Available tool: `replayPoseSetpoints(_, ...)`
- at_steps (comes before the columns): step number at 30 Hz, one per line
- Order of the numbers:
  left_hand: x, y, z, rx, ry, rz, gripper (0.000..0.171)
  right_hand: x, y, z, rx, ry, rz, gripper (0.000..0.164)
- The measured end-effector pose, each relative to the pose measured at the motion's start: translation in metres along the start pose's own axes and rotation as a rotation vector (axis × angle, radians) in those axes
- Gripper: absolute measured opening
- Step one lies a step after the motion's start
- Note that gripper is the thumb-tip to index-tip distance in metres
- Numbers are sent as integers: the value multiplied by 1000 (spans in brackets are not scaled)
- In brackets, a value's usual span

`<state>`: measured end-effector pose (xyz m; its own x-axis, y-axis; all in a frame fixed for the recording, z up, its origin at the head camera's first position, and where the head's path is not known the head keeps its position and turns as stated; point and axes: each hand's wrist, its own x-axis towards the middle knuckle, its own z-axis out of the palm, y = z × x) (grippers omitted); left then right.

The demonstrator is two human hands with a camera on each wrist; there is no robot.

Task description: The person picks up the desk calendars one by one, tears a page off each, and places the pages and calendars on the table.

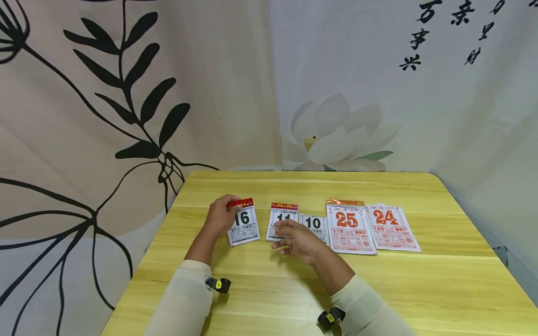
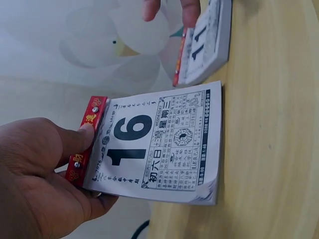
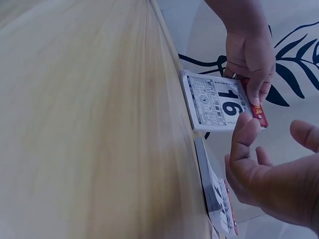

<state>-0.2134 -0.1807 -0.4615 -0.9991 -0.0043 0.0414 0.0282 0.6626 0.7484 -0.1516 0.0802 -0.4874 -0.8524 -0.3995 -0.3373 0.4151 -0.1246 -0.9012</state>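
Observation:
My left hand [image 1: 218, 215] pinches a small tear-off calendar [image 1: 245, 228] by its red header, thumb on the front and fingers behind. This calendar pad shows a black 16, and the left wrist view has its lower corner page slightly curled. My right hand [image 1: 300, 240] hovers with loosely bent, spread fingers and nothing between them. It overlaps a second red-topped calendar [image 1: 273, 227] marked 11 in the head view, hiding its lower right part. In the right wrist view, the right hand [image 3: 279, 174] is beside the 16 calendar, fingers apart.
Right of the 11 pad lie a page block [image 1: 315, 224] showing a black 10, a larger calendar [image 1: 346, 231] with a red 25, and pages [image 1: 391, 228] with a red 24. The wooden table [image 1: 441, 280] meets a printed curtain [image 1: 235, 93] at its back.

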Motion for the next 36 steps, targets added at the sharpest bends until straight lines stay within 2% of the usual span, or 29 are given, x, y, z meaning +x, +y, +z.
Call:
replayPoseSetpoints(4,0,5,-1,-5,-19,14,31,1,0,1,-18,-21,-16,37)
replayPoseSetpoints(9,-2,15,-3,-33,-36,29,31,3,0,1,-43,-54,-42,37)
replayPoseSetpoints(14,-3,23,-3,-60,-45,38,30,4,1,2,-75,-48,-60,38)
replayPoseSetpoints(19,-2,27,-1,-71,-45,44,29,6,4,2,-105,-35,-51,38)
replayPoseSetpoints(29,0,32,6,-146,-75,48,27,7,8,3,-109,-62,-29,36)
replayPoseSetpoints(33,1,31,10,-191,-47,41,26,5,9,4,-105,-53,-48,36)
replayPoseSetpoints(36,2,31,14,-261,-7,25,29,4,9,5,-97,-17,-77,36)
